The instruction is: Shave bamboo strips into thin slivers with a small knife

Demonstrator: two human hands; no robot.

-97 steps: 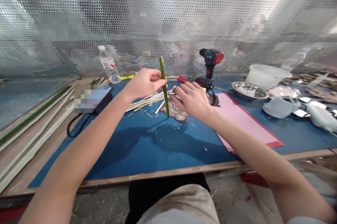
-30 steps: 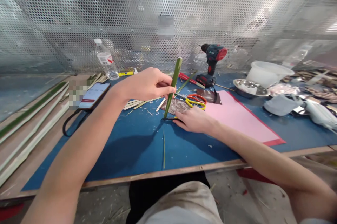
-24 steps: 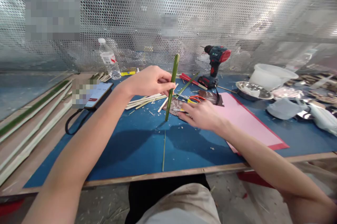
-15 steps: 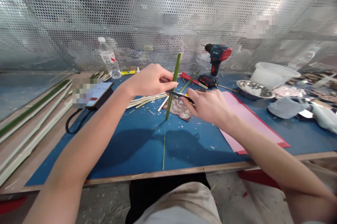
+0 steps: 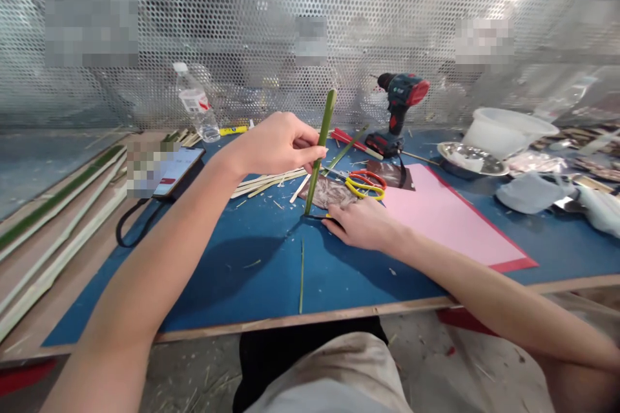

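My left hand (image 5: 285,145) pinches a green bamboo strip (image 5: 321,148) between thumb and fingers and keeps it upright, slightly tilted, with its lower end at the blue tabletop. Closed round a knife, my right hand (image 5: 361,222) is low over the table. The knife's dark blade (image 5: 316,216) lies across the foot of the strip; most of its handle is hidden in my fingers, with a bit of yellow showing. Behind my right hand are scissors (image 5: 365,185) with red and yellow handles. A thin green sliver (image 5: 301,277) lies nearer the front edge.
Pale strips (image 5: 274,181) and shavings lie behind my left hand. A phone (image 5: 177,170) stands at left, beside long bamboo pieces (image 5: 62,238). Further back are a bottle (image 5: 198,103) and a cordless drill (image 5: 398,109). A pink sheet (image 5: 436,212) and metal bowl (image 5: 472,161) are at right.
My right hand and the knife have moved down along the strip to its lower end, uncovering the scissors. My left hand still holds the strip in nearly the same place.
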